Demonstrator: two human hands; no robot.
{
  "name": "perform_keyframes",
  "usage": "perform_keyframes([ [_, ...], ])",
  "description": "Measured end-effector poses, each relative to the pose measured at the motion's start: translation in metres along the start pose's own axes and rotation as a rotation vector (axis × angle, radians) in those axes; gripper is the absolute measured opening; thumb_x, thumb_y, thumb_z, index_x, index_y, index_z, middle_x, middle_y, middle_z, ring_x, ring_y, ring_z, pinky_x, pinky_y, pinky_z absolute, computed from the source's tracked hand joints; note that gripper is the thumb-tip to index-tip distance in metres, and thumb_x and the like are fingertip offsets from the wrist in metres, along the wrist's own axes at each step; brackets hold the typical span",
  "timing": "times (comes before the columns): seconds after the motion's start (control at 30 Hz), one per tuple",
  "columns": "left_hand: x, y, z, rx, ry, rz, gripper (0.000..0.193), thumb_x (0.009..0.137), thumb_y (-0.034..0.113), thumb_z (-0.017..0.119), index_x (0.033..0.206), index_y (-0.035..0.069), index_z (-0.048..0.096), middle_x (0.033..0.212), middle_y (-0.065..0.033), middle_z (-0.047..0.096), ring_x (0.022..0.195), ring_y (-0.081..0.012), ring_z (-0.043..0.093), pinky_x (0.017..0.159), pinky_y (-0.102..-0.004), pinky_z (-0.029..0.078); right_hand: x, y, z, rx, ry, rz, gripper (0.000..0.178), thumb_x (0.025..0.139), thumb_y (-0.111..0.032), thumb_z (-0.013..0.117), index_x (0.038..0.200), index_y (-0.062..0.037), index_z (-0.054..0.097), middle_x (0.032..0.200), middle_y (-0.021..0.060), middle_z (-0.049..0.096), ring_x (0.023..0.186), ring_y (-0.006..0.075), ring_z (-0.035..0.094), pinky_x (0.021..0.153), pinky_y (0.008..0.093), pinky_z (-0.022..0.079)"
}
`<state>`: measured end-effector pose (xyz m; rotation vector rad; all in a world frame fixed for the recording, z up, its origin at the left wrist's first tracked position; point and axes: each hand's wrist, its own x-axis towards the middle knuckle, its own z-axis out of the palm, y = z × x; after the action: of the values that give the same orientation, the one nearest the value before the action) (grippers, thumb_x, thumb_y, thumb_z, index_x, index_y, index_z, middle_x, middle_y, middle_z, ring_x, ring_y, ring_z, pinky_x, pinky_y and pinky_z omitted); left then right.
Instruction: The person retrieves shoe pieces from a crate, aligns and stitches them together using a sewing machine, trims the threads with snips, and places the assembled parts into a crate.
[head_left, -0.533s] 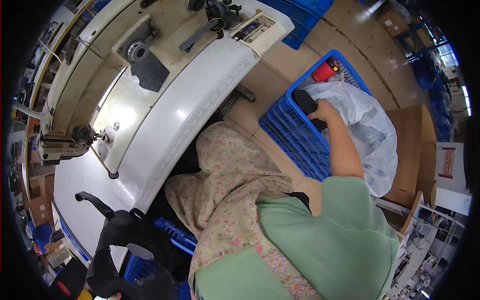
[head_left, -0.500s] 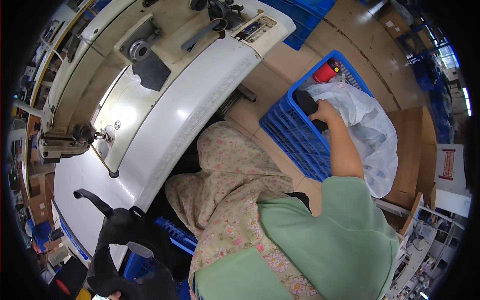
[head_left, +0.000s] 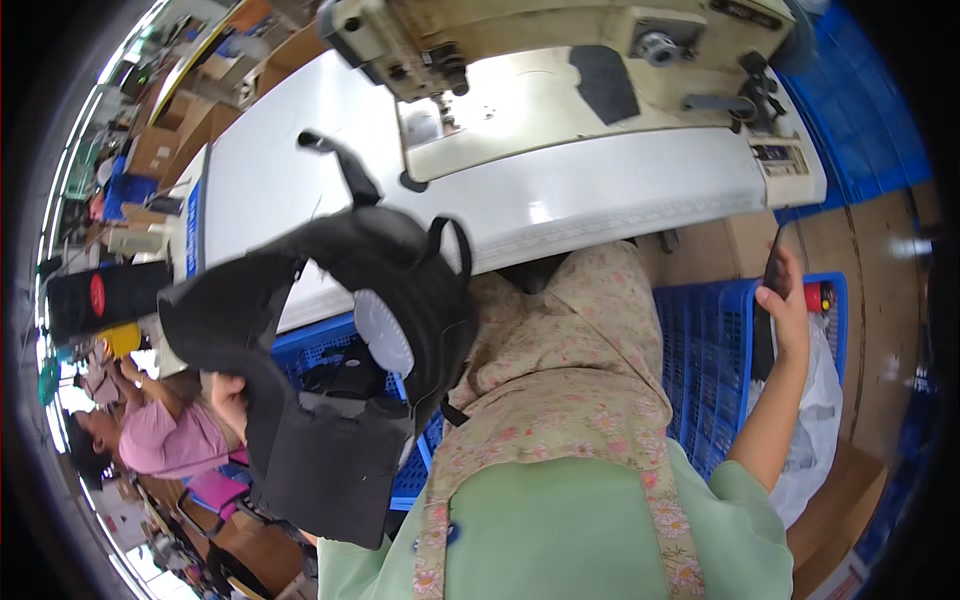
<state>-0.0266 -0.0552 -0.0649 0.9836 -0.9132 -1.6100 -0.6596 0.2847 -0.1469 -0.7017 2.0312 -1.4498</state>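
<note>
- Hands well apart, one at each side of the body.
- Left hand [head_left: 230, 402] gripping left edge of large black padded fabric assembly [head_left: 335, 460]; fingers show, rest hidden behind it.
- Right hand [head_left: 790, 315] pinching thin dark flat piece [head_left: 773, 262], seen nearly edge-on, above near rim of right-side blue plastic basket [head_left: 700, 350].
- Progress, judged: assembly already shaped, with long black strap [head_left: 345, 165], black loop [head_left: 455, 245] and pale grey oval patch [head_left: 382, 330] seemingly on it. Thin piece separate, not joined to it. Further steps left: cannot tell.
- Assembly hangs left of the lap, partly over white table [head_left: 560, 195], well apart from right hand.
- Below assembly: left-side blue plastic basket [head_left: 320, 337] with black pieces [head_left: 345, 372] inside.
- Right-side basket: crumpled white plastic bag [head_left: 812, 430], red-and-black object [head_left: 818, 297].
- Ahead: cream sewing machine [head_left: 540, 25], dark grey flat cutout [head_left: 605, 85] on its bed.
- Far left: co-worker in pink top [head_left: 175, 435].
</note>
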Motion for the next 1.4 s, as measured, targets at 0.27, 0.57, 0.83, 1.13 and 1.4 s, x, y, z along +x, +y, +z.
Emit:
perform_keyframes([
  [0.27, -0.008, -0.089, 0.047, -0.413, -0.121, -0.341, 0.039, 0.067, 0.003, 0.053, 0.104, -0.001, 0.06, 0.095, -0.0144, 0.068, 0.078, -0.0297, 0.068, 0.067, -0.0405, 0.059, 0.018, -0.119, 0.197, 1.015, -1.153, 0.174, 0.111, 0.054, -0.041, 0.085, 0.141, 0.0051, 0.034, 0.151, 0.0281, 0.026, 0.137, 0.0415, 0.033, 0.11, 0.0583, 0.029],
  [0.57, -0.013, -0.114, 0.088, -0.119, -0.19, -0.442, 0.027, 0.09, 0.019, 0.059, 0.111, 0.003, 0.062, 0.092, -0.0131, 0.068, 0.07, -0.0226, 0.067, 0.05, -0.0302, 0.051, -0.004, -0.038, 0.196, 1.526, -0.949, -0.023, 0.107, 0.059, -0.057, 0.077, 0.141, -0.0016, 0.035, 0.129, 0.0181, 0.051, 0.118, 0.0332, 0.053, 0.099, 0.0474, 0.045],
  [0.83, 0.033, -0.097, 0.138, 1.172, -0.514, 0.562, 0.079, 0.074, 0.015, 0.075, 0.143, 0.003, 0.039, 0.148, -0.0222, 0.031, 0.135, -0.0356, 0.035, 0.11, -0.0437, 0.032, -0.042, -0.088, 0.204, 1.498, -0.625, 0.284, 0.086, 0.078, -0.059, 0.062, 0.144, -0.0097, 0.037, 0.135, 0.019, 0.049, 0.123, 0.0329, 0.051, 0.102, 0.0489, 0.045],
  [1.13, 0.051, -0.136, 0.222, 1.423, -0.659, 1.022, 0.055, 0.087, 0.026, 0.055, 0.129, -0.008, 0.048, 0.14, -0.0261, 0.044, 0.134, -0.0385, 0.039, 0.109, -0.05, 0.032, -0.032, -0.079, 0.219, 1.682, -0.75, 0.246, 0.09, 0.077, -0.054, 0.063, 0.146, -0.0055, 0.033, 0.14, 0.0203, 0.046, 0.127, 0.0348, 0.047, 0.108, 0.0476, 0.039],
  [1.4, 0.075, -0.15, 0.238, 1.879, -0.719, 1.202, 0.056, 0.082, 0.015, 0.05, 0.132, -0.009, 0.047, 0.145, -0.025, 0.039, 0.135, -0.0367, 0.038, 0.111, -0.0481, 0.03, -0.017, -0.081, 0.222, 1.394, -0.843, 0.431, 0.096, 0.062, -0.043, 0.076, 0.141, -0.0043, 0.038, 0.136, 0.0145, 0.049, 0.122, 0.0296, 0.051, 0.099, 0.0462, 0.047],
])
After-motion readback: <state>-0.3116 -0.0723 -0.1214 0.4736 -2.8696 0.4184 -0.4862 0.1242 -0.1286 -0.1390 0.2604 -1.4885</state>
